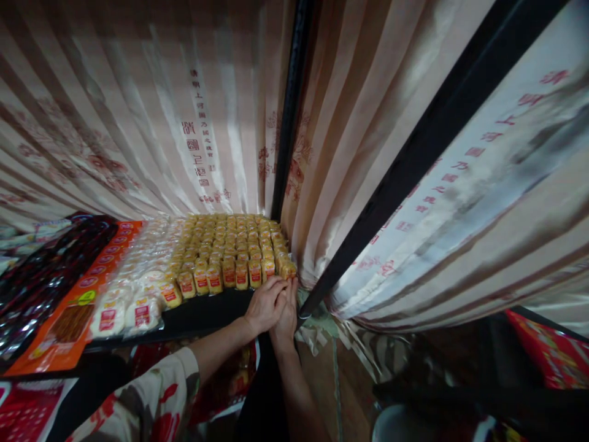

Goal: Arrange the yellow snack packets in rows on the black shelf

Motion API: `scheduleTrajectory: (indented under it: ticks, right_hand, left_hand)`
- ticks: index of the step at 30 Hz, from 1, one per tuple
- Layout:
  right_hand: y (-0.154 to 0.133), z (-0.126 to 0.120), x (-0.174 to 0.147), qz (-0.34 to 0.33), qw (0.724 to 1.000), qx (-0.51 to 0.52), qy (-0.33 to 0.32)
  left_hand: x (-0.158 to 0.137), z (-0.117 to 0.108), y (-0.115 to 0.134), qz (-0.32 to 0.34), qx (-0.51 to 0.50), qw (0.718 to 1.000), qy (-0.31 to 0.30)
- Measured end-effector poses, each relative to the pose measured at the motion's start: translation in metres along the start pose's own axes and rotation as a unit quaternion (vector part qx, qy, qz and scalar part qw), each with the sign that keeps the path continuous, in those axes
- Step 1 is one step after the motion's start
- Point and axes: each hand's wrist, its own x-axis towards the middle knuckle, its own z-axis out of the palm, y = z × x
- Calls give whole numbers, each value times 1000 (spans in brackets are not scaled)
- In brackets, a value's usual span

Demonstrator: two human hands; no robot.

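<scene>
Many small yellow wrapped snack cakes (242, 275) stand upright in tight rows on a black shelf. At the front right corner, one yellow snack cake (288, 269) leans by the end of its row. My left hand (267, 304) and my right hand (284, 316) meet at this cake, their fingers closed together on its near side. The left hand partly overlaps the right, so some fingertips are hidden. White wrapped cakes (143, 312) with red labels lie left of the yellow rows.
An orange snack package (69, 325) and dark shiny packets (50, 270) lie farther left. Pleated printed curtains (221, 123) hang behind and to the right. A black post (381, 196) slants close beside my right hand. Red packages (230, 380) sit below the shelf (202, 313).
</scene>
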Motion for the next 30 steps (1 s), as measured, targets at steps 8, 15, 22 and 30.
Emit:
scheduleTrajectory:
  ticks: [8,15,22,30]
  right_hand:
    - [-3,-10,1,49,989,131,47]
    - [-9,-13,6,97,981,164,26]
    - [-12,-16,10,69,987,145,20]
    - [-15,-16,14,133,973,184,32]
  left_hand:
    - [-7,10,-12,-51,-101,993,-29]
    - [-11,19,-17,-93,-143,985,-11]
    - [-15,19,-19,-86,-142,986,14]
    - [-16,15,-21,-63,-105,992,3]
